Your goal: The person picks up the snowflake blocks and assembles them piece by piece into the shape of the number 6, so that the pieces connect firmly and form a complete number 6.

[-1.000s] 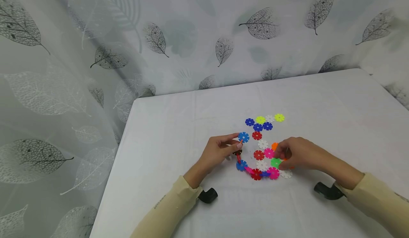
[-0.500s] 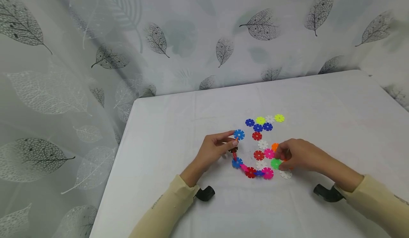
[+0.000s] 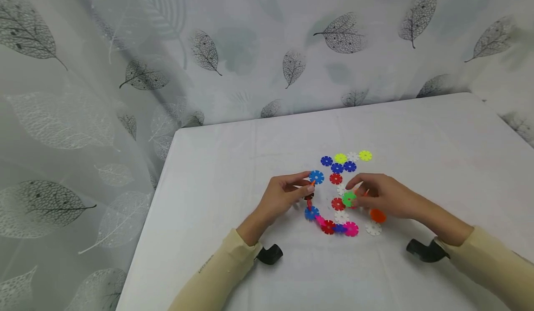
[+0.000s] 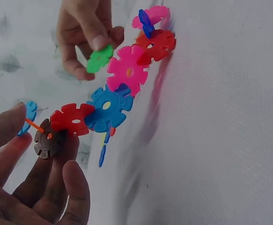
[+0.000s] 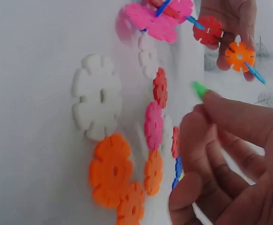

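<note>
My left hand (image 3: 280,196) holds one end of a chain of interlocked plastic flower discs. At that end are a light blue disc (image 3: 316,177), an orange disc (image 5: 239,56) and a brown disc (image 4: 48,140). From there the chain runs through a red disc (image 4: 73,119), a blue disc (image 4: 109,108) and a pink disc (image 4: 128,71), bending round to another pink disc (image 3: 351,229) at its far end. Between thumb and finger, my right hand (image 3: 385,196) pinches a green disc (image 3: 348,198), raised above the table and apart from the chain.
Loose discs lie on the white table (image 3: 233,162): white (image 5: 97,96) and orange (image 5: 112,169) ones near my right hand, red ones (image 3: 335,179) beside the chain, dark blue (image 3: 337,168) and yellow (image 3: 365,155) ones farther back. A leaf-patterned curtain (image 3: 250,47) hangs behind.
My right hand has lifted the green disc off the table and moved it left, uncovering an orange disc. The left hand shifted left with the chain, then slightly back right.
</note>
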`<state>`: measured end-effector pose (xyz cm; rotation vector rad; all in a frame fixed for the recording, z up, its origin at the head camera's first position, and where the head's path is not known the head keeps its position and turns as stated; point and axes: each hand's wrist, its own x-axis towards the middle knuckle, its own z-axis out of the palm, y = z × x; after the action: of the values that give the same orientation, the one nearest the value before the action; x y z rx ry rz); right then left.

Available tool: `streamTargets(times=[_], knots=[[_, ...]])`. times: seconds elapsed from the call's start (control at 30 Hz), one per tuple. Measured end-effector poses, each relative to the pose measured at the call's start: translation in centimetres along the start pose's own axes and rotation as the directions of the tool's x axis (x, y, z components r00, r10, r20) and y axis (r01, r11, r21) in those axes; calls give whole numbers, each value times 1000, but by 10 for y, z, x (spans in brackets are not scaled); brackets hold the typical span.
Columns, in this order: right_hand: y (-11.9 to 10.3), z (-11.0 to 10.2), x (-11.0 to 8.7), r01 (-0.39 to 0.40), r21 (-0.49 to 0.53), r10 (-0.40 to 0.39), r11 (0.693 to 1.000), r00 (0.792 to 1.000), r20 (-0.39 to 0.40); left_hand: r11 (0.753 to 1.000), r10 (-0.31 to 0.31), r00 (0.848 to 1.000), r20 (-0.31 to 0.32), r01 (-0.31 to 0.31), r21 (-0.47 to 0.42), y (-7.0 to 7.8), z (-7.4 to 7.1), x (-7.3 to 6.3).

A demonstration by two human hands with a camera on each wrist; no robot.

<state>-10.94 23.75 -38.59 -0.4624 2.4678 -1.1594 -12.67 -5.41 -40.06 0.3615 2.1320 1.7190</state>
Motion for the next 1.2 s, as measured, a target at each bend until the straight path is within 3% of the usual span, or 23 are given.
streamTargets(times=[0.2,0.33,0.67,1.2], knots=[[-10,3,8,105,151,-89,983,990,-105,999,11,1000,-1,-11,35,6,3,-2],[-16,3,10,126,233,-92,964,984,-151,999,6,1000,-9,-6,45,6,4,-2],[-23,1,13,34,325,7,945,992,-124,998,43,999,-5,-43,52,5,6,-1],[-27,0,17,-61,345,93,936,993,-76,997,72,997,18,-72,11,3,7,-1]])
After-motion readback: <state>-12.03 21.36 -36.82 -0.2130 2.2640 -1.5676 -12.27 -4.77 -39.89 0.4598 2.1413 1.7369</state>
